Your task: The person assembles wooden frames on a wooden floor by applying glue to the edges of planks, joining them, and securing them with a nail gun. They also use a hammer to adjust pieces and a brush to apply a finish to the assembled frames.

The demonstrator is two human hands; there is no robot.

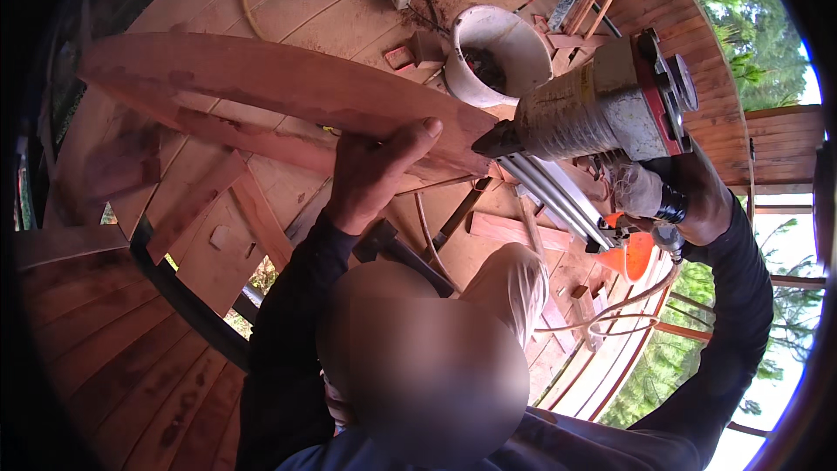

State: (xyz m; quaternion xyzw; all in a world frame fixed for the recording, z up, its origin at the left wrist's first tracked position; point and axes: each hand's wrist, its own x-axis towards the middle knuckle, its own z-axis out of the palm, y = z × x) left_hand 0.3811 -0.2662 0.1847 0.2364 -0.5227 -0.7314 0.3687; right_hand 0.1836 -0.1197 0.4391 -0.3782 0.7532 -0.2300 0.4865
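**Mia:** Which way does the long board (261, 87) go?

**Ben:** It runs sideways, from far on the left over to the nail gun (602, 105). It is flat, reddish and a bit curved. Its right end is at the tip of the nail gun.

**Mia:** And the nail gun?

**Ben:** It lies on its side. Its tip points left, right at the end of the board. Its fat grey body goes off to the right.

**Mia:** What is under the board?

**Ben:** A round wooden floor (113, 358) made of reddish planks. Past the board there is a white bucket (497, 48), some little wood blocks and a yellow cord (247, 0). Outside the floor's edge, to the right of the nail gun, there are green trees (750, 26).

**Mia:** What does the left hand (375, 170) do?

**Ben:** It reaches up from below the board. It holds the near edge close to the right end, with the thumb lying on top. The fingers are closed on the board.

**Mia:** And the right hand (689, 196)?

**Ben:** It is under the back of the nail gun. It is wrapped tight around the handle, and the arm in the dark sleeve bends up to it.
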